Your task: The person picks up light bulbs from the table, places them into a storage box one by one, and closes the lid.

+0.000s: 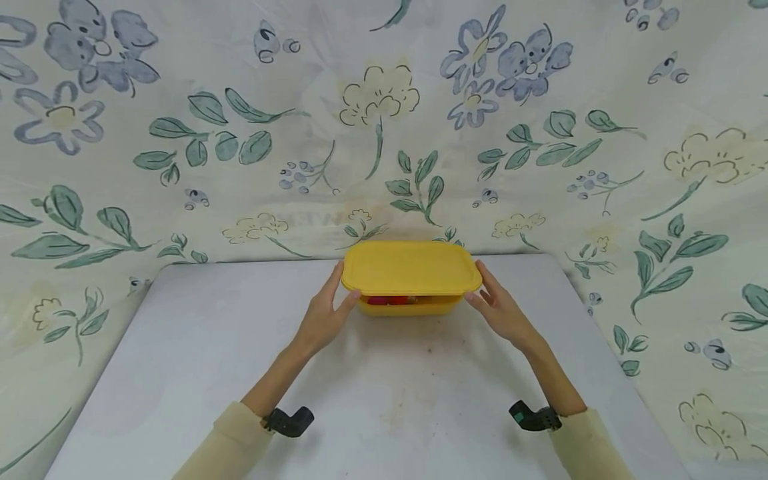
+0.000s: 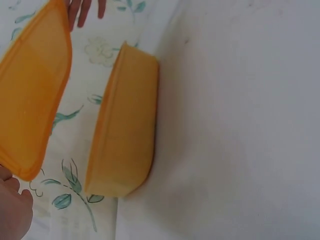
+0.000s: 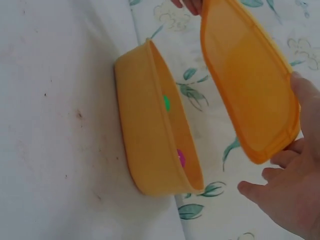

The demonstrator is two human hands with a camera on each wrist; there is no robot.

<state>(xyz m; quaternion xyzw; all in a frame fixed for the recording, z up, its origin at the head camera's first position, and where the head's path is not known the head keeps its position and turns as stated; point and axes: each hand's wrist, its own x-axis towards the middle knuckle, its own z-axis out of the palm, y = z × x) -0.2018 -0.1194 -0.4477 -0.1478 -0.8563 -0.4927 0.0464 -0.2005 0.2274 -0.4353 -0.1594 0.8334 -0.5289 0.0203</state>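
A yellow plastic lid [image 1: 411,267] is held level above a matching oblong container [image 1: 411,310], with a gap between the two. My left hand [image 1: 321,321] grips the lid's left end, and my right hand [image 1: 503,315] grips its right end. Red contents [image 1: 396,300] show through the gap in the head view. The right wrist view shows a green piece [image 3: 166,103] and a magenta piece [image 3: 181,158] inside the container; what they are cannot be told. In the left wrist view, the lid's underside [image 2: 35,95] is tilted away from the container wall [image 2: 127,125].
The container stands near the far edge of a white table [image 1: 384,400]. Beyond the edge hangs a floral cloth [image 1: 336,153]. Each wrist wears a dark strapped device, one on the left [image 1: 289,422] and one on the right [image 1: 534,417].
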